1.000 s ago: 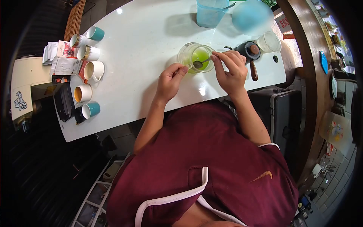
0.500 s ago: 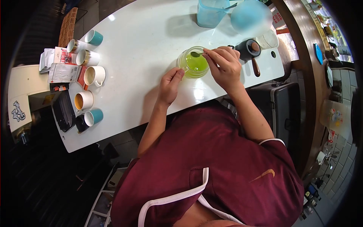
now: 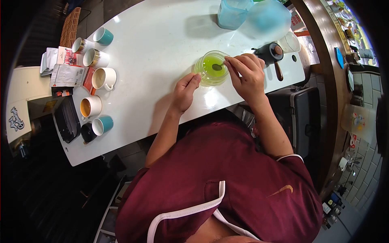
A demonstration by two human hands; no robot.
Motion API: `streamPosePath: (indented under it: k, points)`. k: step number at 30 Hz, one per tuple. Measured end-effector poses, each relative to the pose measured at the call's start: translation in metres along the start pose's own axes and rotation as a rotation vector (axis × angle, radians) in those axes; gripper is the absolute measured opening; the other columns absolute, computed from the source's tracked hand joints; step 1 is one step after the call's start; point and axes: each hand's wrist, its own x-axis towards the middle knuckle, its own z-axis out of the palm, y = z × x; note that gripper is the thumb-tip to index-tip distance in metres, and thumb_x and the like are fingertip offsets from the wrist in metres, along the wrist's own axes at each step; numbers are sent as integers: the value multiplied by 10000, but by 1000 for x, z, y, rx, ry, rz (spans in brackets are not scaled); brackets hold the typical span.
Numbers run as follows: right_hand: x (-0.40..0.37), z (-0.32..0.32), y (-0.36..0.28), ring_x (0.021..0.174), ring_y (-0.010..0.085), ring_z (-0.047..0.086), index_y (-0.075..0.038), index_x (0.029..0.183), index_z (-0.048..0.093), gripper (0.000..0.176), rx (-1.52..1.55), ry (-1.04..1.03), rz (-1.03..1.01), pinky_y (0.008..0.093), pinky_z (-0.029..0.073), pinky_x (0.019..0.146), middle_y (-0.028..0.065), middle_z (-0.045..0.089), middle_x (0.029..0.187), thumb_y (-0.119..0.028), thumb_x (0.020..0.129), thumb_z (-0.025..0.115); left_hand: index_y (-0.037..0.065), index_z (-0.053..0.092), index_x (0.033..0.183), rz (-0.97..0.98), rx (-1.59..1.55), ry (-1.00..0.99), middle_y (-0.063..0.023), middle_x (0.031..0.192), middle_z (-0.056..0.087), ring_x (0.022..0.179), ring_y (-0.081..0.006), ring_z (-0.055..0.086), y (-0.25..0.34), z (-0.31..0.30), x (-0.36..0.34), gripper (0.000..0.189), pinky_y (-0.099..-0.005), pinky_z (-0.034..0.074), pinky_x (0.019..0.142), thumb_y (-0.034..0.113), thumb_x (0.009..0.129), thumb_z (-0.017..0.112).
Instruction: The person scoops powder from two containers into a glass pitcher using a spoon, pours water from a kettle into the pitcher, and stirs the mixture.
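Note:
A clear glass jug (image 3: 206, 77) with bright green liquid (image 3: 210, 61) in it rests near the table's front edge. My left hand (image 3: 185, 92) is closed on the jug's left side, apparently on its handle, which the fingers mostly cover. In my right hand (image 3: 250, 77), pinched between thumb and fingers, is a spoon (image 3: 217, 67). The spoon's dark bowl lies over or in the green liquid, inside the rim. Most of the spoon's handle is hidden by my fingers.
Several cups, among them a cream mug (image 3: 103, 78), line the table's left end beside packets (image 3: 69, 75) and a black scale-like device (image 3: 67, 118). A black pot (image 3: 268, 54) with a wooden handle stands right of my right hand. Behind are a blue container (image 3: 233, 15) and a clear glass (image 3: 289, 42).
The spoon's bowl has shifted right and toward me within the jug. My right hand has moved slightly right and down with it; my left hand still holds the jug.

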Motion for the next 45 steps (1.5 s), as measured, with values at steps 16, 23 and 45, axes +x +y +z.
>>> streamPosePath:
  k: [16, 23, 45]
  points:
    - [-3, -46, 8, 741, 168, 598, -87, 932, 722, 293, -1, 274, -112, 267, 373, 690, 7, 656, 782, -26, 652, 784, 112, 435, 714, -62, -30, -53, 55, 647, 334, 604, -69, 285, 5, 11, 3, 333, -237, 248, 568, 264, 1010, 445]
    - [-2, -50, 32, 748, 165, 601, -82, 928, 720, 286, 50, 294, -145, 262, 369, 700, 6, 662, 796, -33, 655, 785, 104, 439, 725, -29, 11, -23, 56, 643, 329, 600, -67, 282, 9, 33, 5, 334, -235, 245, 564, 271, 1014, 435]
    - [4, -84, 82, 750, 156, 584, -86, 923, 725, 273, 153, 278, -320, 260, 370, 706, -9, 666, 804, -79, 658, 791, 112, 409, 717, 30, -85, 82, 52, 636, 311, 581, -68, 266, -2, 96, 6, 347, -235, 239, 541, 279, 1021, 417]
